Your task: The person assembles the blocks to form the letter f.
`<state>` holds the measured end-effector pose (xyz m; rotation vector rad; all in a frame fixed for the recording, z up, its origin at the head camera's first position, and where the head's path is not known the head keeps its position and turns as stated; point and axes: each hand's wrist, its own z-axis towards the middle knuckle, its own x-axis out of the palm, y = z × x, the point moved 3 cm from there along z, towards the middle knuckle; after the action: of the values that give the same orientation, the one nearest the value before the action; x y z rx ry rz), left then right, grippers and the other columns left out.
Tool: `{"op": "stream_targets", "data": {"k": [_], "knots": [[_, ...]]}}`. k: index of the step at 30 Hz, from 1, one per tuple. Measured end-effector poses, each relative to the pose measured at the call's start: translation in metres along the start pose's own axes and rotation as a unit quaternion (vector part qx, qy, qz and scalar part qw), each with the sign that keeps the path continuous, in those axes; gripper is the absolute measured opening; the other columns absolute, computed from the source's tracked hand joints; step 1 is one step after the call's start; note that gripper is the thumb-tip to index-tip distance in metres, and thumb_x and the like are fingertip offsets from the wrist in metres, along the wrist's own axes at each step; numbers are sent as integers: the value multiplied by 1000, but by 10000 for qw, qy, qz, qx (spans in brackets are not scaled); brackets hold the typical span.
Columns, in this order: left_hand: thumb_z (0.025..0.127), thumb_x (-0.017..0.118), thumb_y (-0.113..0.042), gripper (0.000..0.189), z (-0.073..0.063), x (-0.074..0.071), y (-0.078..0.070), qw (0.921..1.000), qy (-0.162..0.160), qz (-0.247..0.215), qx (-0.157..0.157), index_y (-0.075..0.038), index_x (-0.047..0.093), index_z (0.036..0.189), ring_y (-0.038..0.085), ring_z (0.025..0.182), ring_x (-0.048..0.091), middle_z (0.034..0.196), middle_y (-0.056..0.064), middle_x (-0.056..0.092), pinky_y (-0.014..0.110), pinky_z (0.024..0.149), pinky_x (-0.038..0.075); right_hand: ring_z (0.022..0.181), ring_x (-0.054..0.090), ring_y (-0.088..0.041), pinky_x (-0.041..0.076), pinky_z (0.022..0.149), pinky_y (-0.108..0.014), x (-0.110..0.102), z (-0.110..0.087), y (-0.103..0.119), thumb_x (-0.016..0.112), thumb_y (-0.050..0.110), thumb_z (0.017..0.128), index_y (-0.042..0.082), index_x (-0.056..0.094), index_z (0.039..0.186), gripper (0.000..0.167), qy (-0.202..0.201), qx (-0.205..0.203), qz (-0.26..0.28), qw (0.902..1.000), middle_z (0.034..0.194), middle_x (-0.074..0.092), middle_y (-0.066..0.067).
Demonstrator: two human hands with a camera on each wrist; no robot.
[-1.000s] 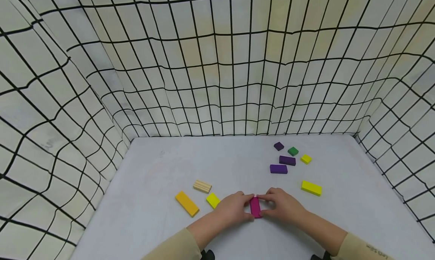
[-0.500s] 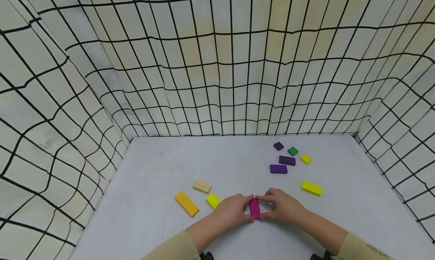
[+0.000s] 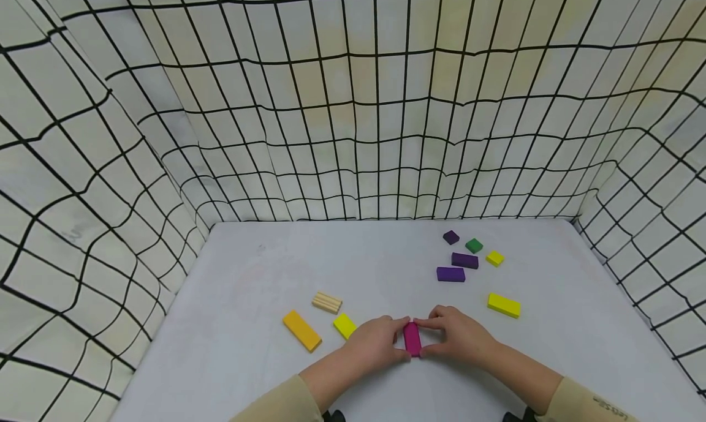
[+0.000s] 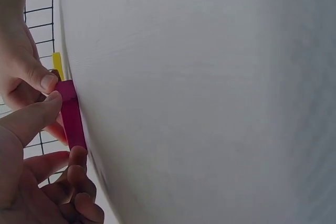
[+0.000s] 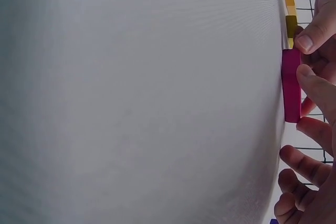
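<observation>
A magenta block (image 3: 412,340) lies on the white tabletop between both hands, its long side pointing away from me. My left hand (image 3: 374,342) holds it from the left, thumb at the near end and index finger toward the far end. From the right, my right hand (image 3: 462,336) grips the same block in a mirrored way. The left wrist view shows the block (image 4: 72,119) with fingertips at both its ends. In the right wrist view the block (image 5: 292,87) stays between the two hands, and the right hand's other fingers are loosely bent.
Left of the hands are an orange block (image 3: 302,331), a yellow block (image 3: 344,326) partly behind the left hand, and a ridged wooden piece (image 3: 327,302). A yellow bar (image 3: 504,305), purple blocks (image 3: 450,274), and a green block (image 3: 474,245) lie right. Black netting (image 3: 375,134) surrounds the table.
Both hands keep their hold on the magenta block, which has shifted very slightly toward me. The other blocks lie as before; the head view has drifted a little.
</observation>
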<state>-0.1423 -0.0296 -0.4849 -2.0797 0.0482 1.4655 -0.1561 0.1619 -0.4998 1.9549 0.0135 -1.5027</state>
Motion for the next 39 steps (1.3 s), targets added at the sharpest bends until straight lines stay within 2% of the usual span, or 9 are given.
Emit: {"op": "stream_targets", "data": {"k": [8, 15, 21, 26, 33, 39], "knots": [[82, 80, -41, 68, -2, -7, 5, 9997, -42, -159, -185, -20, 56, 142, 8, 74, 50, 87, -6, 59, 22, 66, 48, 90, 50, -9, 52, 75, -25, 1, 1, 0, 81, 52, 76, 26, 68, 130, 62, 18, 42, 35, 10000, 100, 57, 12], [83, 79, -44, 67, -5, -14, 11, 9993, -147, -82, -345, -22, 56, 142, 8, 78, 52, 92, -5, 61, 25, 74, 53, 91, 50, -8, 52, 75, -26, 2, 1, -1, 82, 52, 75, 27, 69, 129, 61, 31, 122, 20, 9999, 100, 57, 12], [84, 78, -42, 65, -12, -24, 19, 9979, -280, -170, -558, -21, 56, 142, 10, 76, 51, 94, -3, 62, 26, 73, 52, 92, 50, -9, 52, 76, -27, 2, 0, 0, 81, 53, 75, 27, 68, 130, 62, 42, 98, 29, 9999, 101, 57, 11], [85, 77, -41, 63, -21, -32, 32, 9958, -445, -326, -727, -20, 57, 141, 11, 76, 52, 97, -3, 63, 28, 69, 50, 93, 51, -10, 53, 77, -29, 2, 0, 0, 81, 53, 75, 28, 68, 130, 62, 48, 142, 24, 9999, 102, 57, 11], [85, 78, -37, 61, -35, -46, 58, 9904, -703, -617, -1017, -15, 59, 139, 14, 75, 53, 102, 1, 64, 29, 64, 47, 94, 49, -9, 52, 77, -28, 3, 2, -2, 81, 51, 77, 27, 67, 131, 61, 142, 105, 49, 9998, 103, 56, 11], [83, 80, -34, 58, -47, -51, 72, 9886, -844, -461, -1158, -13, 62, 134, 22, 92, 63, 109, 5, 65, 39, 79, 52, 93, 49, -9, 51, 76, -27, 3, 1, -2, 81, 51, 77, 26, 67, 131, 61, 129, 82, 85, 9998, 103, 56, 10]]}}
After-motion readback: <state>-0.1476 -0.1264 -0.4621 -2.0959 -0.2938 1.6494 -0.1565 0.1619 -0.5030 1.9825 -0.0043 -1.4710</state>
